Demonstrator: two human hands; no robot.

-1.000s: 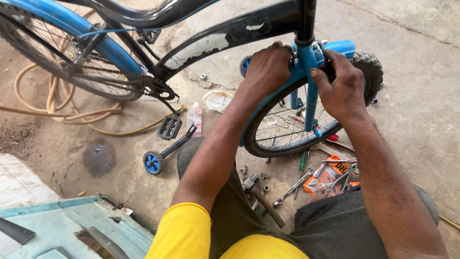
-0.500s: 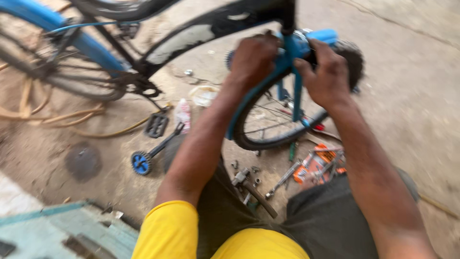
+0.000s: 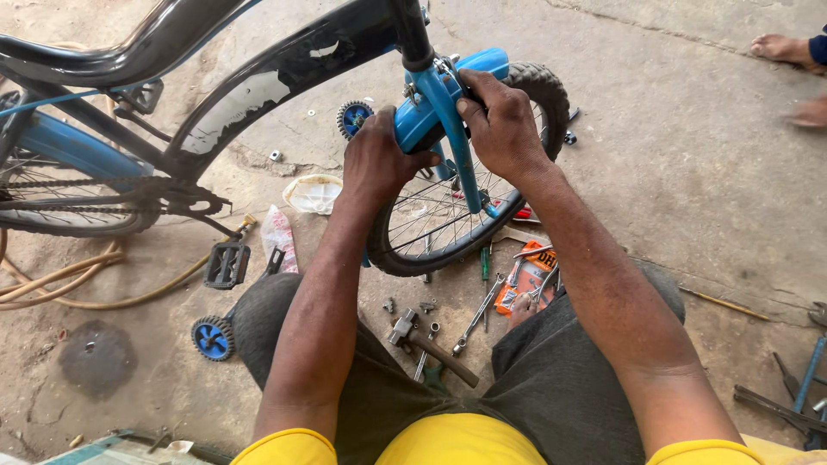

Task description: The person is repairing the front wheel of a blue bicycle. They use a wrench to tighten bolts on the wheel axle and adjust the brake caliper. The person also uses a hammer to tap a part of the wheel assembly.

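Hands: 2 in play, left hand [image 3: 376, 164] and right hand [image 3: 500, 120], both clamped on the blue fork [image 3: 448, 129] of the bicycle.
Left grip: fingers wrapped tight round the blue mudguard [image 3: 418, 125] where it meets the fork.
Right grip: closed over the fork crown from the far side, thumb pressed to the fork leg.
Fork position: top centre, straddling the front wheel [image 3: 457, 215], under the black frame [image 3: 284, 60].
Wheels: 2 bicycle wheels, the rear one [image 3: 77, 207] cut off at the left edge; 2 small blue trainer wheels, one [image 3: 353, 116] behind the left hand, one [image 3: 212, 337] by the knee.
Pedals: 1 seen [image 3: 226, 264], black, near the ground.
Hammer: 1 [image 3: 431, 344], lying between the knees.
Spanners: 1 clear [image 3: 478, 314]; others overlap, count unsure.
Hidden: whatever the palms cover at the crown; fingertips out of sight.
Around: orange packet [image 3: 527, 275], tan hose [image 3: 95, 284], loose nuts on concrete, more tools at right edge [image 3: 792, 387].
Other person: a bare foot [image 3: 780, 47], top right, well apart.
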